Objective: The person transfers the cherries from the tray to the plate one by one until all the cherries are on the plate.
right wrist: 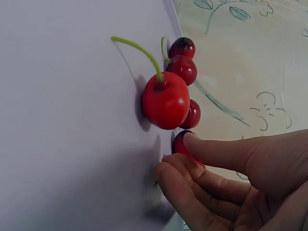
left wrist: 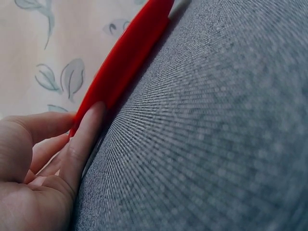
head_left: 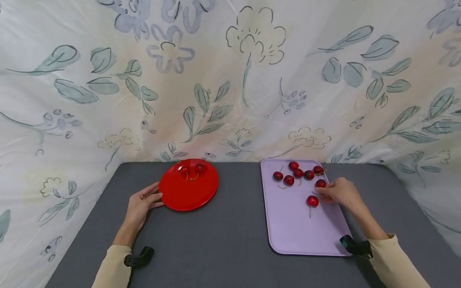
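Reaching onto the lilac tray [head_left: 291, 228], the right hand [head_left: 340, 192] puts its fingertips [right wrist: 192, 142] on a cherry [head_left: 320, 183] at the tray's right side; the thumb and curled fingers close around it in a pinch. It is a glossy dark-red, round fruit, mostly hidden behind the fingers in the right wrist view, so which way its stem points cannot be told. Just nearer than it on the tray lies another cherry [head_left: 312, 201], brighter red, its thin green stem pointing toward the tray's near edge. Five more cherries [head_left: 298, 173] cluster at the tray's far end. Left of the tray, on the grey bench [head_left: 230, 240], the left hand [head_left: 140, 204] rests with straight, relaxed fingers touching the rim of a red plate [head_left: 187, 192], which carries two cherries [head_left: 199, 168].
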Motion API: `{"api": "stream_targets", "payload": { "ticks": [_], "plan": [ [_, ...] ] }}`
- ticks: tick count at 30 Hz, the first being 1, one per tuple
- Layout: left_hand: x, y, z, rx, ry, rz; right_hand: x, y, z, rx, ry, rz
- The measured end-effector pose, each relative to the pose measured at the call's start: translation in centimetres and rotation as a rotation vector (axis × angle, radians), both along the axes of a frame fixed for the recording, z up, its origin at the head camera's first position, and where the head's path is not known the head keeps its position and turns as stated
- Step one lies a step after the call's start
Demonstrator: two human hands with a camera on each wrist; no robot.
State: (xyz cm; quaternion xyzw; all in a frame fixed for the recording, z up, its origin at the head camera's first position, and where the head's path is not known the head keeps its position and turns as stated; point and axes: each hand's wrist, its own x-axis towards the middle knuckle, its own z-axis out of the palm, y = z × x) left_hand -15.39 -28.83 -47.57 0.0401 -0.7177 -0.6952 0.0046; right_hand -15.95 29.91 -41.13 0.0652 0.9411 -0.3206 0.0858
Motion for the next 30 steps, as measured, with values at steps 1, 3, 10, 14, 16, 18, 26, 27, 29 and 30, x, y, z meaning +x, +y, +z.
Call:
{"api": "stream_targets", "payload": {
  "ticks": [1,3,10,14,16,18,26,27,29,30],
  "plan": [
    [-0.01,0.00,-0.04,-0.004,0.002,0.000,0.04,0.04,-0.02,0.000,0.001,0.000],
    [0.01,0.00,-0.06,-0.010,0.003,-0.001,0.13,0.11,-0.07,0.000,0.002,-0.008],
    [-0.05,-0.06,0.16,-0.003,0.001,-0.006,0.30,0.36,-0.27,0.033,0.048,-0.022],
    [-0.09,-0.04,0.32,-0.001,-0.002,-0.011,0.29,0.31,-0.40,0.053,0.065,-0.035],
    [-0.13,0.02,0.36,0.003,-0.010,-0.005,0.26,0.24,-0.50,0.073,0.067,-0.047],
    [-0.13,0.05,0.36,-0.004,-0.014,-0.006,0.21,0.17,-0.59,0.089,0.064,-0.054],
    [-0.17,0.12,0.26,-0.006,-0.021,-0.006,0.21,0.28,-0.37,0.123,0.100,-0.048],
    [-0.19,0.11,0.26,-0.006,-0.020,-0.002,0.21,0.29,-0.30,0.125,0.113,-0.045],
    [-0.27,0.08,0.21,-0.011,-0.020,0.004,0.23,0.27,-0.14,0.135,0.140,-0.034],
    [-0.31,0.07,0.19,-0.012,-0.020,0.006,0.24,0.25,-0.09,0.142,0.151,-0.030]
  ]
}}
